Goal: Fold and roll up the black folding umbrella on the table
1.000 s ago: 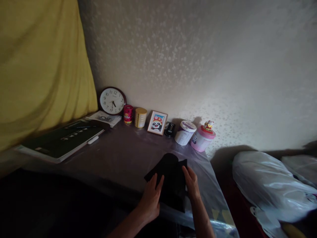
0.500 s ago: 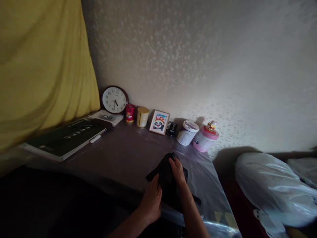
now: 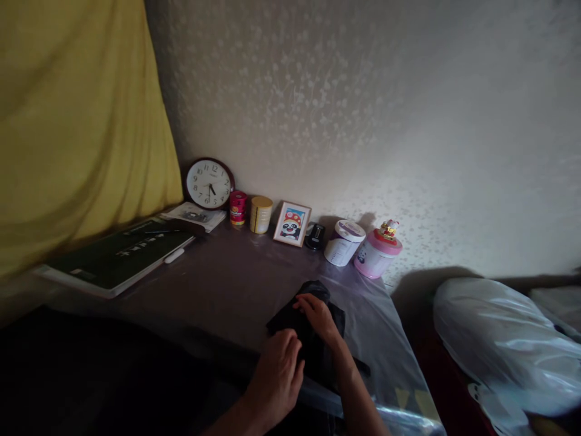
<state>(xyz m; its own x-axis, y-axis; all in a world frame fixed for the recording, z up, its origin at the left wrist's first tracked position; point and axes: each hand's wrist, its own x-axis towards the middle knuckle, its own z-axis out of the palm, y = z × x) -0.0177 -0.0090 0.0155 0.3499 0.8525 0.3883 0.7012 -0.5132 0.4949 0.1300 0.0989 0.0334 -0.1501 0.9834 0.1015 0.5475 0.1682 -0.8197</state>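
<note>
A black folded cloth-like item (image 3: 318,292) lies near the front edge of the table, with a dark strap or strip sticking out at its right. My left hand (image 3: 278,372) is at its left front side, the fingers curled and pressed together; whatever they pinch is too dark to make out. Over the upper part of the black item is my right hand (image 3: 316,315), its fingers reaching left across the material, with the thumb side hidden from view. Both hands are close together, and the item's lower part is lost in shadow.
Along the wall stand a clock (image 3: 210,184), a red can (image 3: 238,208), a yellow tin (image 3: 261,215), a panda picture (image 3: 292,224), a white tub (image 3: 344,243) and a pink tub (image 3: 376,254). A dark green board (image 3: 118,254) lies left; a plastic-wrapped bundle (image 3: 503,339) sits right.
My right hand has shifted left across the black item. My left hand has rolled over, its fingers now more curled. The item's top has changed shape slightly.
</note>
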